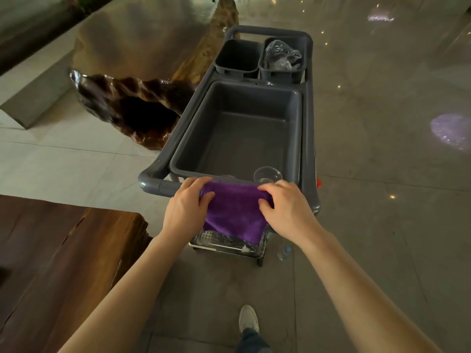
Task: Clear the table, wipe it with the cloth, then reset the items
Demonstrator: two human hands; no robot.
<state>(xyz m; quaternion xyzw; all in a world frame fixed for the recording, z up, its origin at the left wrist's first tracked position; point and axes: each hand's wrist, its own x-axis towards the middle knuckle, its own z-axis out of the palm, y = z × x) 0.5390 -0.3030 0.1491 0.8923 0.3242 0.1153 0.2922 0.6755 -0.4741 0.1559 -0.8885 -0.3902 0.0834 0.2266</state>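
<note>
A purple cloth [235,215] hangs over the near handle bar of a grey plastic cart [158,186]. My left hand [187,205] grips the cloth's left edge on the bar. My right hand [285,207] grips its right edge. Both hands rest on top of the bar with fingers curled over the fabric. A clear glass [267,174] stands in the near right corner of the cart's large grey tub [237,128]. The dark wooden table [51,250] lies at my lower left, apart from the cart.
Two small grey bins sit at the cart's far end; the right bin [281,59] holds crumpled clear plastic. A metal tray [226,244] shows on the lower shelf. A plastic bottle [284,252] stands on the floor. A glossy wooden slab table [142,59] stands at the far left.
</note>
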